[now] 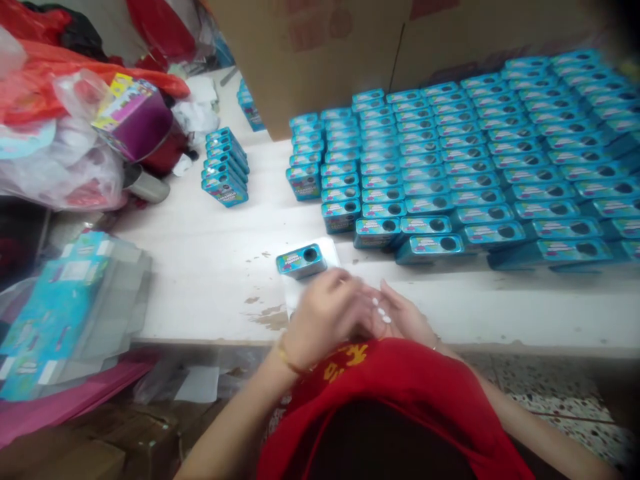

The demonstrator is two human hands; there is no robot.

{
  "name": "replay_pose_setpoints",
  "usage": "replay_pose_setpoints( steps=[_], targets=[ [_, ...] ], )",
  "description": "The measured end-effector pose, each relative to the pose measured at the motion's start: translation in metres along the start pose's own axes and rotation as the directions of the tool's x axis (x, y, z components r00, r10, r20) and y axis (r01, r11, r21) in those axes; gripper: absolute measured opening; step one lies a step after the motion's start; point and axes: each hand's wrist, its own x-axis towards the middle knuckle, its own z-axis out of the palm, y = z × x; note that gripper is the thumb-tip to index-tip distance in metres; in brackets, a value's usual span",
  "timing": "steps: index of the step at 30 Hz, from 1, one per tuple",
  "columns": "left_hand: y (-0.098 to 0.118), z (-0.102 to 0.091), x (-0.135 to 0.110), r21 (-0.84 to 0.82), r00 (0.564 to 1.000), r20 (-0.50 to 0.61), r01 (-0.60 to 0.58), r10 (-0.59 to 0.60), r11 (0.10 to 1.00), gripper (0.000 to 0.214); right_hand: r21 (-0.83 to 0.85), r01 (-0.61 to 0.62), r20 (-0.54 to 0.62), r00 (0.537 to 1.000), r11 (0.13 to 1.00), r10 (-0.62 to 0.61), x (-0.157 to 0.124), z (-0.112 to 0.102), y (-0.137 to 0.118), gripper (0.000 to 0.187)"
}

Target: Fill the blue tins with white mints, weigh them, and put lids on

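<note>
My left hand [325, 307] is bent inward with curled fingers, meeting my right hand [407, 317] in front of my body at the table's edge. The right hand is half turned up, its thumb apart from the fingers. Several small white spots [381, 311] show where the hands meet; blur keeps me from telling whether they are fingernails or small pieces. Anything between the left fingers is hidden. Just beyond my left hand, a blue printed tin [301, 260] with a dark round spot on its top stands on a white sheet [330, 252].
Rows of similar blue tins [435, 170] fill the table's right side, before a large cardboard box [340, 60]. A short row of tins [225, 167] stands left. Flattened blue cartons [65, 300], plastic bags [65, 167] and a purple box [137, 123] crowd the left edge.
</note>
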Motion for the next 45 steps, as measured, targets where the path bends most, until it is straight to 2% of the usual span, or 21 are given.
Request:
replay_pose_setpoints(
  steps=[2,3,5,7,12,17,24,29,32,35,39,43,45],
  targets=[
    [0.014,0.026,-0.004,0.02,0.983,0.174,-0.061,0.057,0.998,0.02,-0.03,-0.005,-0.05,0.999,1.0,0.003,-0.001,-0.002,-0.001,0.04],
    [0.019,0.039,-0.005,0.059,0.972,0.227,-0.068,0.053,0.996,0.022,-0.043,-0.003,-0.075,0.997,0.999,-0.001,-0.001,-0.003,-0.001,0.042],
    [0.023,0.059,-0.006,0.117,0.959,0.281,-0.057,0.021,0.991,0.025,-0.057,0.016,-0.12,0.993,0.998,-0.023,-0.003,-0.005,0.0,0.045],
    [0.022,0.069,-0.007,0.121,0.954,0.299,-0.017,-0.02,0.992,0.025,-0.056,0.019,-0.151,0.988,0.998,-0.027,-0.005,-0.006,0.001,0.045],
    [0.016,0.067,-0.008,0.09,0.951,0.308,-0.013,-0.015,0.996,0.022,-0.057,0.015,-0.159,0.987,0.998,-0.024,-0.007,-0.006,0.005,0.044],
    [0.015,0.064,-0.01,0.07,0.963,0.269,0.006,-0.025,0.998,0.023,-0.097,0.029,-0.116,0.992,0.995,-0.041,-0.006,-0.01,0.006,0.043],
    [0.011,0.063,-0.012,0.056,0.97,0.241,0.017,-0.03,0.998,0.02,-0.097,0.024,-0.114,0.993,0.995,-0.035,-0.006,-0.009,0.004,0.044],
    [0.01,0.062,-0.014,0.039,0.975,0.224,-0.01,0.001,0.999,0.018,-0.113,0.034,-0.097,0.994,0.993,-0.045,-0.006,-0.005,0.004,0.045],
    [0.009,0.059,-0.014,0.003,0.988,0.156,0.009,-0.009,1.0,0.018,-0.097,0.031,-0.093,0.995,0.995,-0.04,-0.007,0.001,0.003,0.044],
    [0.007,0.05,-0.012,-0.115,0.998,0.056,0.012,-0.006,0.993,0.017,-0.068,0.032,-0.057,0.998,0.997,-0.036,-0.007,0.01,0.002,0.042],
    [0.002,0.021,-0.004,-0.252,0.999,-0.034,0.001,-0.01,0.968,0.018,-0.011,0.058,0.055,0.997,0.998,-0.057,-0.002,0.021,0.004,0.039],
    [-0.012,-0.016,0.008,-0.122,0.975,-0.204,0.067,-0.091,0.99,0.007,0.012,0.115,0.1,0.988,0.993,-0.116,0.005,0.02,0.005,0.038],
    [-0.022,-0.03,0.013,-0.028,0.961,-0.247,0.123,-0.126,0.992,0.005,0.01,0.124,0.097,0.987,0.992,-0.125,0.007,0.018,0.004,0.036]
  ],
)
